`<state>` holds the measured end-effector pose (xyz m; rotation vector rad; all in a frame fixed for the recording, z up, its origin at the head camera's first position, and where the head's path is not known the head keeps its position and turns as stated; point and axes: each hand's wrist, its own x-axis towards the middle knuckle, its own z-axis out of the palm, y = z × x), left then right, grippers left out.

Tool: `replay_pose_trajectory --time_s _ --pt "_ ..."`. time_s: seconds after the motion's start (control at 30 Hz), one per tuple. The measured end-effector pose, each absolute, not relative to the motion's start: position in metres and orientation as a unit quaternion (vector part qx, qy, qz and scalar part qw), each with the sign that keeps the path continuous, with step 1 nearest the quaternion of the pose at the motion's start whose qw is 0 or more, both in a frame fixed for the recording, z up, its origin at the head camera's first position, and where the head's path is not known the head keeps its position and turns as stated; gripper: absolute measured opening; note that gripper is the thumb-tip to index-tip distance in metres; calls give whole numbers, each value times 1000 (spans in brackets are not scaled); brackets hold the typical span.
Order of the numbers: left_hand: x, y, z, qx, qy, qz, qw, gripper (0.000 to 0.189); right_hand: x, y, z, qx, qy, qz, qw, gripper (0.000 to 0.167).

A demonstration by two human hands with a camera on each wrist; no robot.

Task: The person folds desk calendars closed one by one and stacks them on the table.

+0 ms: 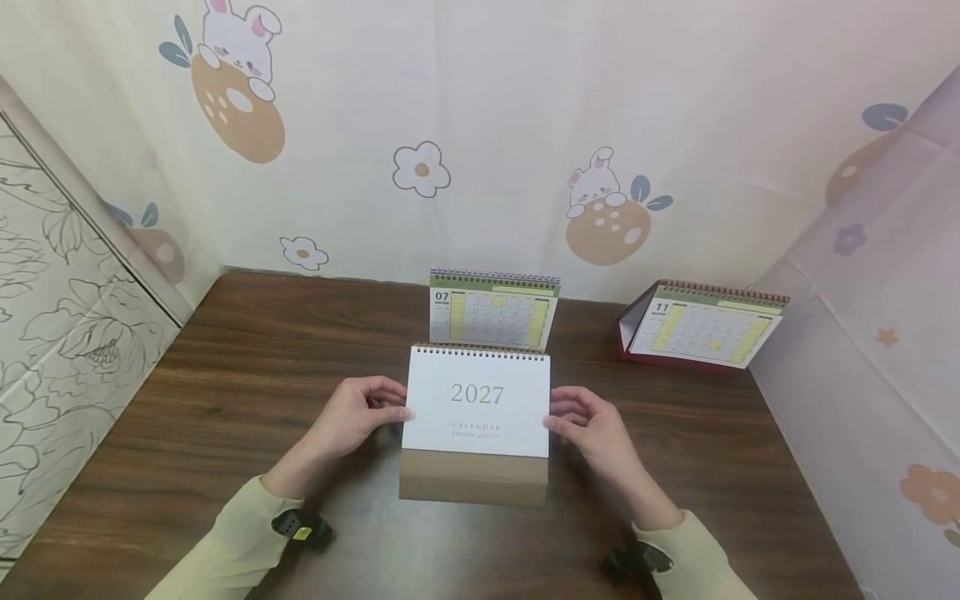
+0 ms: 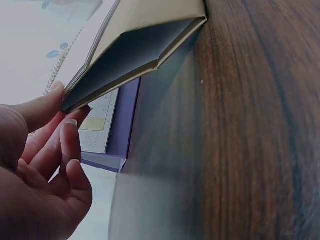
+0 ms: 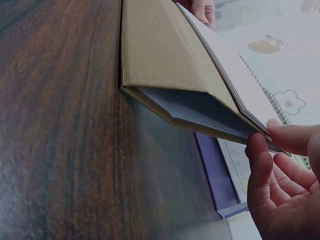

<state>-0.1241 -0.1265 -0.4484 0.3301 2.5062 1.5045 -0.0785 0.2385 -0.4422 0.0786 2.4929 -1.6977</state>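
A desk calendar [image 1: 476, 402] with a white 2027 cover, a spiral binding along its top and a gold-brown stand is held between both hands. My left hand [image 1: 358, 417] pinches its left side, thumb on the front and fingers behind. On the opposite side my right hand [image 1: 596, 429] pinches it the same way. In the left wrist view, the stand's hollow end [image 2: 135, 57] faces the camera, tilted, with its lower part near the wood. Behind it stands a second calendar [image 1: 495, 312] showing 07, with a purple base [image 3: 215, 167] seen in the right wrist view.
A third calendar [image 1: 708, 325] showing 11, on a dark red base, stands at the back right of the brown wooden table [image 1: 247, 358]. A curtain [image 1: 495, 100] printed with rabbits and flowers hangs behind the table. A panel with flower line drawings [image 1: 67, 333] is at the left.
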Motion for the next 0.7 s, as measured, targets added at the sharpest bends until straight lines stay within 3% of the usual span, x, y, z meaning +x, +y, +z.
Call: replay_pose_trajectory --time_s 0.33,0.7 --pt "-127 -124 -455 114 845 505 132 59 -81 239 -451 30 831 -549 80 53" --pt "-129 -123 -462 117 850 490 156 56 -80 238 -460 20 868 -490 84 52"
